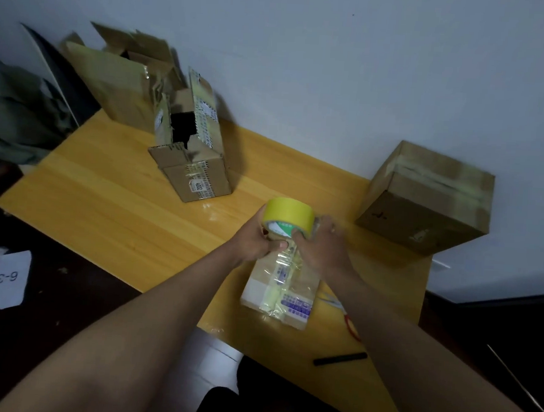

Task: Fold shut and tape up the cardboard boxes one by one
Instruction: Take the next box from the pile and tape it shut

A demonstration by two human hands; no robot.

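Gripping a yellow tape roll [287,215] from both sides, the hands meet over the far end of a small box [279,294] that lies on the worktop [104,214] directly in front of the person. The left hand [259,241] curls round the roll's near-left side, thumb pressed at the spot where the clear tape [288,264] leaves the roll. The right hand [321,244] closes on the roll's right side, fingers wrapped over its edge. A strip of that tape runs from the roll down along the top of the small box toward the person, over a printed label. The roll stands on edge, just above the box's far end; whether it touches the cardboard cannot be told.

Well to the right, against the wall, sits a closed box [427,199] with tape across its top seam. At the far left of the worktop an open box [191,150] leans with its flaps up and its dark inside showing, and behind it, touching it, stands a bigger open box [119,78].

Near the worktop's front edge, right of the small box, lie a black pen [339,359] and something red [352,327], partly hidden by the right forearm. A white sheet marked "6-3" [5,280] lies on the dark surface at the left.
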